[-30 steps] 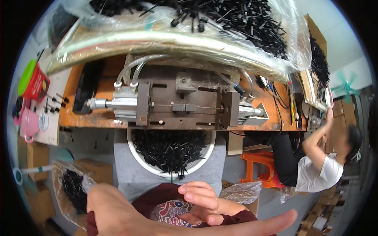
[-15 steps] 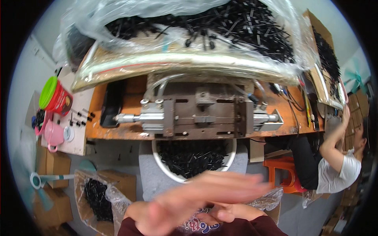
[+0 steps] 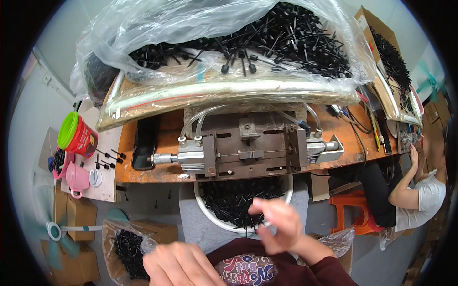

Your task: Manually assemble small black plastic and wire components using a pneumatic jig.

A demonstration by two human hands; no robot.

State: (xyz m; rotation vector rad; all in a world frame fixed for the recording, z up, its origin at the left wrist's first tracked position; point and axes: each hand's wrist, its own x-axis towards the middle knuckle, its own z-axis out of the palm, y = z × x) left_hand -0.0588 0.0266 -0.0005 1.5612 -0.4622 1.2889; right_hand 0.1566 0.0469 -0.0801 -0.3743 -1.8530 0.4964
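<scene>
Black plastic pins fill the round white basin point(image 3: 286, 193) under the grey metal press point(image 3: 248, 150) on the orange workbench point(image 3: 162, 171). The right hand point(image 3: 276, 226) hovers over the basin, fingers curled; whether it pinches anything I cannot tell. The left hand point(image 3: 179, 264) sits low, its grip hidden.

Place: we see a small assembly workshop.
Machine: we find a pneumatic press fixture point(image 3: 248, 152) with air hoses bolted on the worn orange counter point(image 3: 143, 174).
Stock: we see a clear plastic bag point(image 3: 229, 43) heaped with small black pin-like parts above it, and a white basin point(image 3: 207, 209) of the same parts below.
Storage: we note cardboard boxes point(image 3: 78, 217) on the floor.
Company: we see another person point(image 3: 420, 195) seated at the counter's right end.
</scene>
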